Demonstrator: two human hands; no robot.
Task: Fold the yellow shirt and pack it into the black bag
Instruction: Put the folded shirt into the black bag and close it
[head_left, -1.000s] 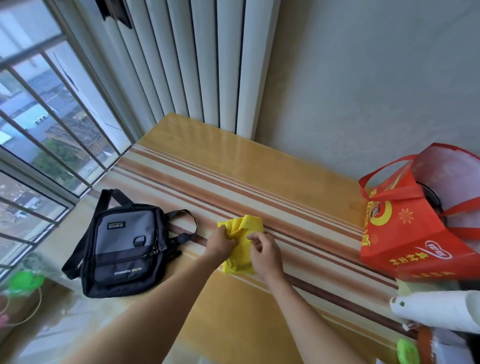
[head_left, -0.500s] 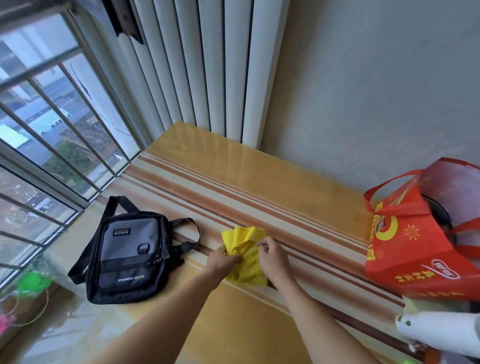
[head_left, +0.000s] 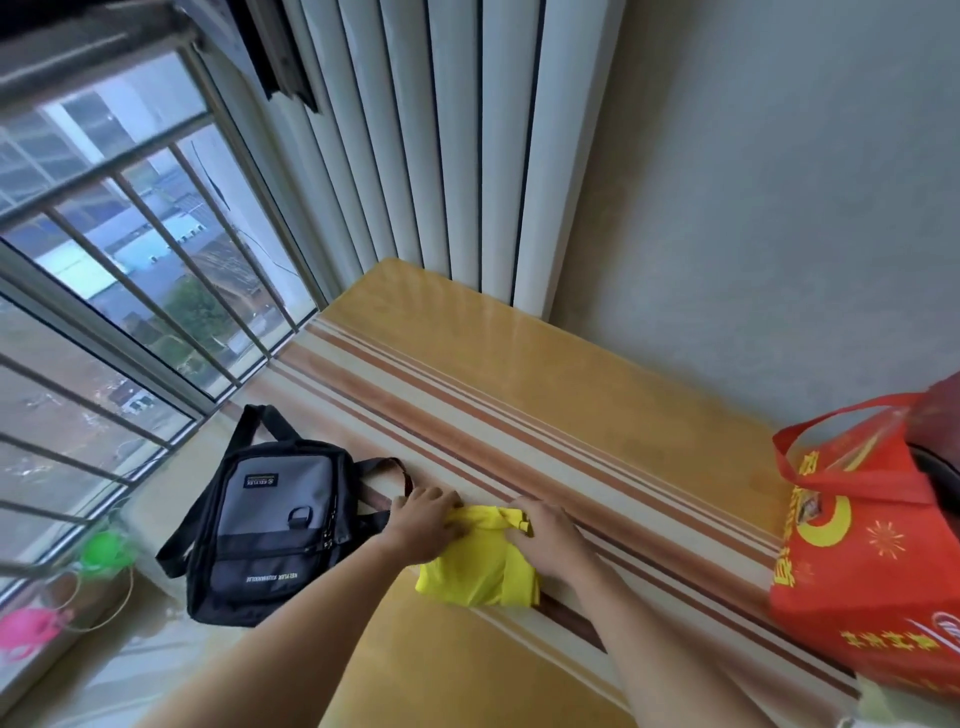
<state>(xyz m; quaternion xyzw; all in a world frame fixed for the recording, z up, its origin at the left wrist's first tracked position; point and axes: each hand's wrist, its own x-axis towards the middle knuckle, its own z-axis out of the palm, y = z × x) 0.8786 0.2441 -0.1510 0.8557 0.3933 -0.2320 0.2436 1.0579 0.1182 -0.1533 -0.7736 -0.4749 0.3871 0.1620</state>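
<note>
The black bag (head_left: 275, 530) lies flat on the worktop (head_left: 571, 384) to my left, its grey front panel facing up; a small dark label near the top carries white lettering too blurred for me to read, and a line of white print runs upside down along the lower black band, also unreadable. At the far right stands a red tote bag (head_left: 872, 551) printed with a yellow crescent, starburst marks and yellow characters I cannot make out. The yellow shirt (head_left: 480, 566) sits on the striped part of the worktop, just right of the black bag, bunched into a small folded bundle. My left hand (head_left: 423, 525) lies palm down on the bundle's left upper corner, fingers curled loosely over the fabric; whether they pinch it I cannot tell. My right hand (head_left: 550, 535) presses flat on the right side, fingers bent around the cloth edge, holding it down. Both of my forearms reach in from the bottom, bare, converging on the shirt.
</note>
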